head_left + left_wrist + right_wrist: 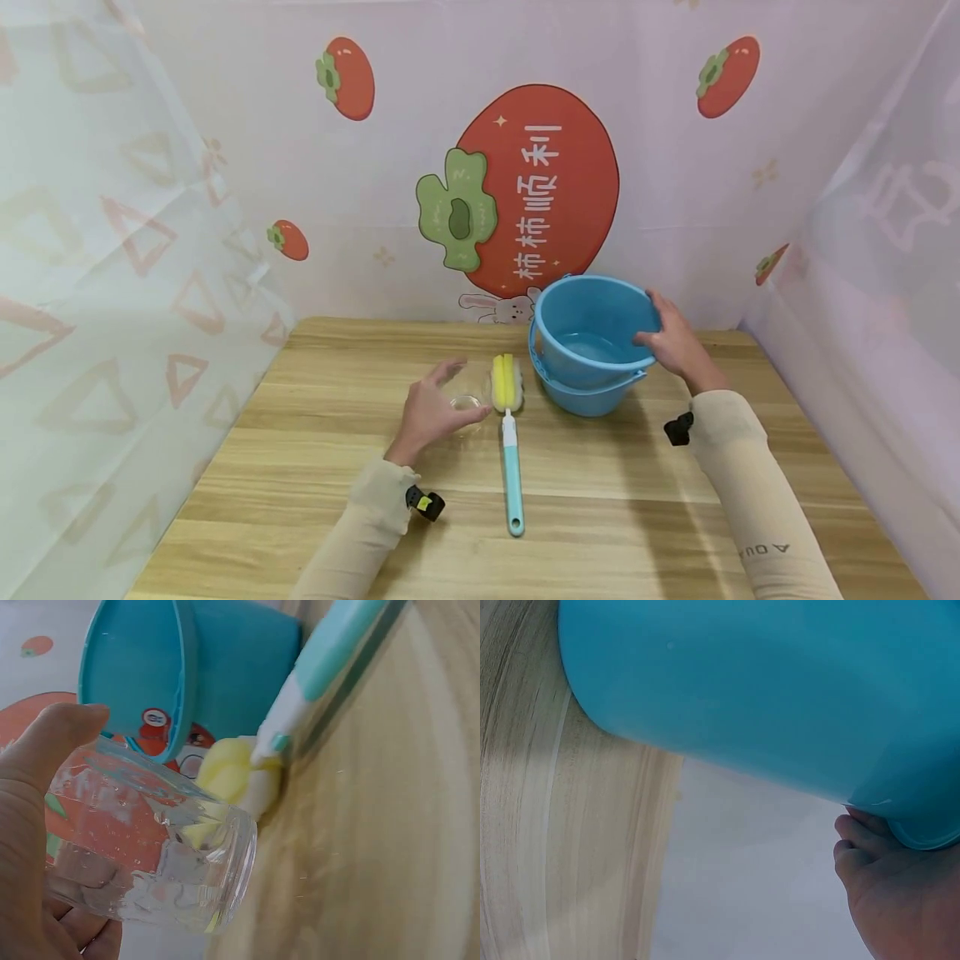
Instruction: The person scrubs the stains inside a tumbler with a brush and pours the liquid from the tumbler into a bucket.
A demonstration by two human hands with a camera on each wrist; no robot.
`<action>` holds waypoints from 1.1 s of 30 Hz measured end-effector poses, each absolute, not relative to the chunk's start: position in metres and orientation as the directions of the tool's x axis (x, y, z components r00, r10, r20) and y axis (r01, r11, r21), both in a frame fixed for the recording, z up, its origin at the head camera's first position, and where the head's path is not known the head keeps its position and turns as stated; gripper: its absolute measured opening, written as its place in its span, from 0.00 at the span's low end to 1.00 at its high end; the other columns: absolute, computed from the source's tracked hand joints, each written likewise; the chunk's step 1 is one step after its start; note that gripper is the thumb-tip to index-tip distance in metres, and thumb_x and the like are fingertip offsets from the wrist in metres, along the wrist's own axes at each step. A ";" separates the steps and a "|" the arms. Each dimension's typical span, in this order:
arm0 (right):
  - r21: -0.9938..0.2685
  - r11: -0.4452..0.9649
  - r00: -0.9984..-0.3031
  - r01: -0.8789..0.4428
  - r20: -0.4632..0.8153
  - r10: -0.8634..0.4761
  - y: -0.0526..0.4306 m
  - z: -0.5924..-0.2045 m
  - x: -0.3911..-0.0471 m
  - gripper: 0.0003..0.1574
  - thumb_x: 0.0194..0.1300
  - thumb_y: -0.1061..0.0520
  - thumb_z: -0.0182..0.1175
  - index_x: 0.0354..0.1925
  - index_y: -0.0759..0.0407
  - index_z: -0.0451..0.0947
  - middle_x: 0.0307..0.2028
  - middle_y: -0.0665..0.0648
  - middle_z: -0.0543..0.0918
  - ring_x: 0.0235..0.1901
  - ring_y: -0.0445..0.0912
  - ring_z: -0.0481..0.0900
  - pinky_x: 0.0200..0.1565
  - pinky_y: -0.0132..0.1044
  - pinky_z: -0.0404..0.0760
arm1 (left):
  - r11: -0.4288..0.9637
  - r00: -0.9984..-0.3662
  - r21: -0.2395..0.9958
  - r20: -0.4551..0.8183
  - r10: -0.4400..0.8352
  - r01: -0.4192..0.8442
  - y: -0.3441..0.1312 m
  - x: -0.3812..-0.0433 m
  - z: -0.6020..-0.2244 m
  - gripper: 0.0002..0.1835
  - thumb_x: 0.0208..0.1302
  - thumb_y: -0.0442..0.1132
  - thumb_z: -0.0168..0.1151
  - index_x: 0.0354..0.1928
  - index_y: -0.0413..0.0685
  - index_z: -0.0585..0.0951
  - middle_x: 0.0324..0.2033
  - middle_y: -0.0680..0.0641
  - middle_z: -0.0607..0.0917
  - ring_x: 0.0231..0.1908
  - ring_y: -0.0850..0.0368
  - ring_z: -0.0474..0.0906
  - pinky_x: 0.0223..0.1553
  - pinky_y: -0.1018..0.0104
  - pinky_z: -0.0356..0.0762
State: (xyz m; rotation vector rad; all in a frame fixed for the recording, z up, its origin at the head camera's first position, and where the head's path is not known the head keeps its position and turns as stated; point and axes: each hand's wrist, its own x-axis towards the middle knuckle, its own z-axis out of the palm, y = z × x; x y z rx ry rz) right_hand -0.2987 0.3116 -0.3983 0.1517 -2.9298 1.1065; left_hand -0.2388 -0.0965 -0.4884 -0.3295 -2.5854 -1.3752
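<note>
My left hand [431, 412] holds a clear glass cup [157, 840], its thumb along one side and its fingers round the other. The cup is see-through and faint in the head view. My right hand [675, 342] grips the right rim of a blue bucket [592, 375], thumb inside and other fingers outside. In the left wrist view, the bucket's handle lies against its side. Between the hands lies a bottle brush [512, 475] with a yellow and white sponge head [507, 383] and a light teal handle.
All of this is on a wood-grain table [315, 467]. White cloth printed with persimmons [540, 192] hangs behind the table, with more cloth at the left [112, 250] and right sides.
</note>
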 end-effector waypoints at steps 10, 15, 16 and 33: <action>-0.651 0.751 -0.993 -0.112 0.047 -0.108 0.306 -0.399 -0.302 0.59 0.70 0.57 0.57 0.85 0.59 0.34 0.82 0.75 0.49 0.75 0.76 0.59 0.68 0.78 0.65 | 0.524 -0.967 0.815 0.239 0.084 0.247 -0.100 -0.231 -0.507 0.47 0.45 0.53 0.88 0.69 0.51 0.78 0.67 0.44 0.83 0.70 0.44 0.78 0.67 0.41 0.77; -0.647 0.753 -0.992 -0.120 0.049 -0.115 0.307 -0.397 -0.302 0.58 0.69 0.57 0.57 0.85 0.62 0.35 0.81 0.76 0.50 0.75 0.77 0.59 0.68 0.78 0.64 | 0.513 -0.969 0.822 0.230 0.095 0.246 -0.101 -0.231 -0.509 0.49 0.45 0.55 0.88 0.70 0.50 0.77 0.68 0.43 0.82 0.70 0.43 0.77 0.68 0.41 0.76; -0.645 0.755 -0.992 -0.119 0.047 -0.117 0.308 -0.397 -0.302 0.58 0.69 0.57 0.57 0.85 0.62 0.35 0.81 0.76 0.50 0.75 0.77 0.59 0.68 0.78 0.64 | 0.512 -0.968 0.823 0.229 0.099 0.247 -0.101 -0.231 -0.509 0.50 0.45 0.55 0.88 0.71 0.49 0.77 0.68 0.42 0.82 0.70 0.43 0.77 0.68 0.41 0.76; -0.744 0.657 -0.989 -0.118 0.145 -0.013 0.331 -0.402 -0.282 0.49 0.85 0.33 0.32 0.85 0.60 0.34 0.82 0.74 0.52 0.79 0.75 0.53 0.72 0.76 0.56 | 0.660 -0.965 0.705 0.180 0.191 0.261 -0.097 -0.227 -0.500 0.67 0.44 0.73 0.80 0.84 0.61 0.56 0.81 0.48 0.65 0.78 0.43 0.65 0.70 0.35 0.71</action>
